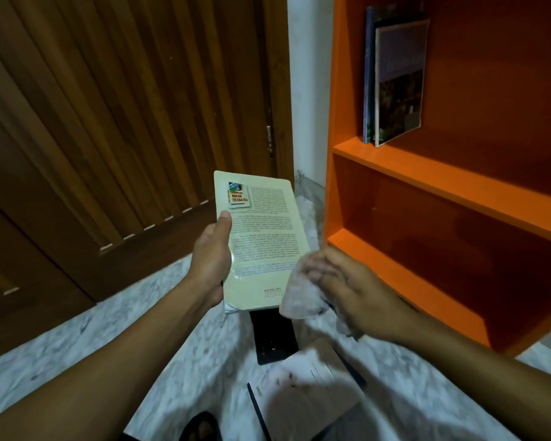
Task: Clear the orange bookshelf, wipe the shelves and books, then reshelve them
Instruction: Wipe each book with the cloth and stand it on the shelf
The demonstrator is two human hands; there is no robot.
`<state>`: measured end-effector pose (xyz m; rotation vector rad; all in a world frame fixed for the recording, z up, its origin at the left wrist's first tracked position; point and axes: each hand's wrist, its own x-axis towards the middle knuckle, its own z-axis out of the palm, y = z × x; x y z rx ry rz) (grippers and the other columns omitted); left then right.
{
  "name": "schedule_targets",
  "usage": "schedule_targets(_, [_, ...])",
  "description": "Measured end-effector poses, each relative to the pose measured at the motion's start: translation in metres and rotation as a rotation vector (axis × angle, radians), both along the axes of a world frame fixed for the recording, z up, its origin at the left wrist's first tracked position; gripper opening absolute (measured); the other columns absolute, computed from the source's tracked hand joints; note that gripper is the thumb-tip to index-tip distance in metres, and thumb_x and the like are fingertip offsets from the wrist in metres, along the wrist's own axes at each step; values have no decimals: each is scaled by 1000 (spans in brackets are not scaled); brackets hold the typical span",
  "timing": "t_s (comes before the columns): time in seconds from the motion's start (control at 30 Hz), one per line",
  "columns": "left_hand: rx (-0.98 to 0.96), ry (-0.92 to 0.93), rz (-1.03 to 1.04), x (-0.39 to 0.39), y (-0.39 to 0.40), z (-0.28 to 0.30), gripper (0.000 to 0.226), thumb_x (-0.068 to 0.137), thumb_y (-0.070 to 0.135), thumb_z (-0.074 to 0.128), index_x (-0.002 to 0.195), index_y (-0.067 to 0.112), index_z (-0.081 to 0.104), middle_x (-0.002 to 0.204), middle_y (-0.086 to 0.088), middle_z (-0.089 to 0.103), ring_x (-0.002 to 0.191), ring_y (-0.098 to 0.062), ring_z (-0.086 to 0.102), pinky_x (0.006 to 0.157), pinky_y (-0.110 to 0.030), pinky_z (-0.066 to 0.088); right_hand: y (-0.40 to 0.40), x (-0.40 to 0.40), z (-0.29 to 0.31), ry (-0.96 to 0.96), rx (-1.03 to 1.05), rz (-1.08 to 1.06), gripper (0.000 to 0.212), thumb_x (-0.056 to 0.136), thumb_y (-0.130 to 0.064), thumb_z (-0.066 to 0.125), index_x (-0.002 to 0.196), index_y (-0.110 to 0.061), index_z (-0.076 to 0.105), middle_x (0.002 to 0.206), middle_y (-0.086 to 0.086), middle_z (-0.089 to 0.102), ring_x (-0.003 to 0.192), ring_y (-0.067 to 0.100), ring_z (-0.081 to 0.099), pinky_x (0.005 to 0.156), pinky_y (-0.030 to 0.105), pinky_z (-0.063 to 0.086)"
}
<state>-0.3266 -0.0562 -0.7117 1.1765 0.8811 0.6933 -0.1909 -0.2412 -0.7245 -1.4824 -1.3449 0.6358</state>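
My left hand (211, 259) grips a cream-coloured book (261, 237) by its left edge, back cover up, thumb on the cover. My right hand (360, 294) holds a pale pinkish cloth (299, 297) against the book's lower right corner; the hand and cloth are blurred. The orange bookshelf (427, 173) stands on the right. Two books (395, 81) lean upright at the left end of its upper shelf. The lower shelves in view hold nothing.
A dark book (275, 338) and a pale book with a dark spine (303, 396) lie on the marble floor (77, 351) below my hands. A brown slatted wooden door (124, 122) fills the left. My foot in a dark sandal (201, 428) shows at the bottom.
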Motion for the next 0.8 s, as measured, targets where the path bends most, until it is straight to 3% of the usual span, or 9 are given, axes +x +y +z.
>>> schedule_targets(0.13, [69,44,-91,0,-8,-4,36,102,46,44,122,21,61,111,-2,75,96,-23,74,81,-45,61,12,27,31,570,50,-407,18,104,-20,49,116,-14,59,109,14,72,100,25,69,81,36,53])
schedule_targets(0.2, [108,79,-172,1,-19,-3,34,102,44,45,120,19,59,104,0,76,91,-20,75,69,-35,62,16,40,45,757,123,-533,19,102,-17,49,117,-13,60,105,16,74,94,30,73,80,44,57])
schedule_targets(0.33, [94,48,-344,11,-46,0,34,102,40,48,119,13,56,110,-9,74,99,-31,73,87,-54,58,31,46,46,348,200,-660,19,102,-24,51,98,-11,65,88,3,71,76,10,68,70,33,53])
schedule_targets(0.4, [76,23,-391,20,-60,0,32,101,38,49,113,10,57,109,-14,73,99,-33,72,89,-54,57,39,36,32,93,155,-573,22,104,-34,47,114,-26,65,112,-7,69,102,0,63,87,29,48])
schedule_targets(0.47, [39,-5,-395,28,-72,-2,33,101,38,50,110,7,57,106,-16,74,99,-35,72,90,-55,57,45,26,14,-195,119,-503,34,105,-42,41,138,-48,40,152,-19,38,145,-4,23,118,34,21])
schedule_targets(0.5, [2,-21,-378,32,-74,-4,36,101,39,51,112,4,56,106,-17,74,99,-36,72,92,-56,55,46,23,6,-287,124,-473,38,105,-43,37,142,-49,29,159,-19,24,149,-3,8,123,37,10])
schedule_targets(0.57, [-83,-48,-329,37,-71,-10,44,100,41,52,119,1,54,108,-20,73,102,-38,71,95,-59,52,43,16,-8,-399,104,-395,44,106,-45,28,150,-43,25,164,-16,13,151,-2,1,125,43,7])
schedule_targets(0.67, [-198,-110,-260,39,-58,-19,44,101,43,51,128,9,56,115,-20,71,107,-38,69,98,-62,50,35,7,-23,-568,29,-286,52,104,-47,22,155,-35,21,164,-17,6,151,-2,-3,124,48,10])
schedule_targets(0.8, [-305,-229,-199,38,-33,-25,48,101,49,44,135,18,56,126,-16,68,114,-38,66,105,-61,44,23,-5,-31,-751,-10,-96,62,101,-56,31,157,-33,19,165,-17,4,151,1,-8,123,47,7])
